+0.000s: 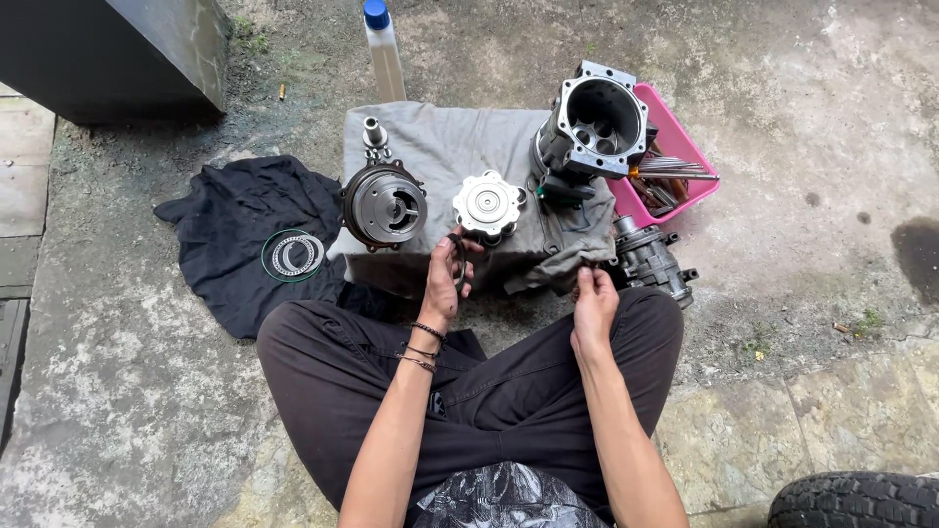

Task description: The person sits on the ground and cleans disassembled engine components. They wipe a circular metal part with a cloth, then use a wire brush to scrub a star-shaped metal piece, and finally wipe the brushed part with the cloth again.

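While the person sits cross-legged on the concrete, the left hand [445,279] holds up a thin dark ring [460,262], apparently a rubber seal, with fingers closed around its lower edge just in front of the grey cloth [440,147]. The right hand [593,301] is pinched shut on the hanging edge of that cloth; whether it also grips a small part cannot be told.

Judged from the layout, disassembly is well advanced. Laid out apart on the cloth are a round dark plate assembly [383,205], a pale lobed disc [488,204], a short shaft piece [374,133] and an open cylinder housing [595,125] tilted toward the camera. A further finned casting [649,262] lies on the ground beside the right hand. On the black rag [245,225] to the left, a green ring encloses a bearing race [292,255]. A pink tray [675,137] behind the housing holds hand tools, and a clear bottle with a blue cap [382,54] stands behind the cloth.

No parts appear rejoined; in my judgement, reassembly remains outstanding.
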